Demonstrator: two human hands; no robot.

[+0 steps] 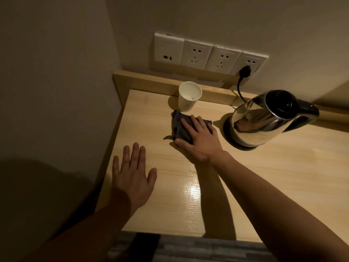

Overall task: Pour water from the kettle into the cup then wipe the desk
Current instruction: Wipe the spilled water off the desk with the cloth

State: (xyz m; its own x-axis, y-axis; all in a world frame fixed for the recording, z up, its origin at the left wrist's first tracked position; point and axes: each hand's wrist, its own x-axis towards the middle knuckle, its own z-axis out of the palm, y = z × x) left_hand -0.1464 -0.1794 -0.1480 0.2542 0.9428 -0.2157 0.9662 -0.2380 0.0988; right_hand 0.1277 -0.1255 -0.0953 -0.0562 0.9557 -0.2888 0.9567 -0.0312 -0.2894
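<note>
The left hand [133, 173] lies at the near left of the desk [273, 186], fingers spread, palm down, empty; whether it touches the wood or hangs just above it cannot be told. To its right and farther off, the right hand [198, 138] is pressed flat, fingers slightly apart, on top of the cloth [178, 122], pinning it to the desk without pinching it. The cloth is bunched, dark grey, and pokes out beyond the fingertips toward the far left, with a small tail trailing at its near-left edge. Its long run goes from near left to far right, roughly across the line of the right forearm.

Just beyond the cloth's far edge stands the cup [189, 99], upright, near the desk's raised back ledge; some liquid seems to show at its bottom. Well to the right sits the kettle [264, 118] on its base, lid shut, its cord running up to the rightmost socket [249, 64].

The pour looks done and the wipe is under way. The right hand is plainly the working one. Bare desk lies mostly near and right of the cloth, so a sweep that way is safest; a push far-left risks knocking the cup.

Count: two hands, one cloth, one cup, one kettle, four wall plates.
</note>
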